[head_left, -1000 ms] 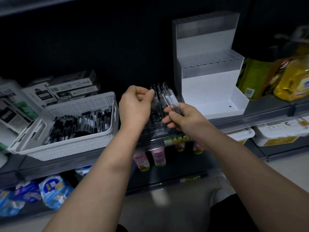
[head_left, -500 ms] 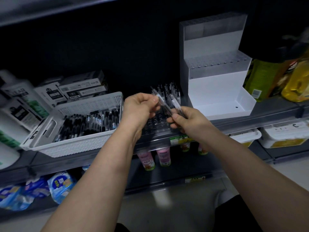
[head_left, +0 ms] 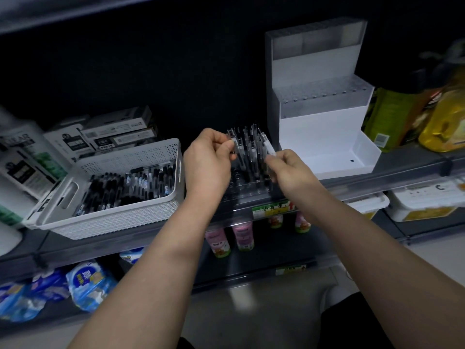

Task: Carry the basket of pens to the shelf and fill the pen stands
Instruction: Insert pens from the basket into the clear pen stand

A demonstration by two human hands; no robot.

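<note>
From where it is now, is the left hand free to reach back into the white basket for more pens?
Probably not yet: the left hand is pinching a pen over the stand; the white basket sits open beside it, unobstructed.

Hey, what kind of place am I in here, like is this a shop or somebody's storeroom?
Most likely a small shop. The shelf edge carries a price tag strip, packaged goods sit in rows, such as the drink bottles below and cooking oil bottles to the right, and a clear pen stand is being stocked.
</note>
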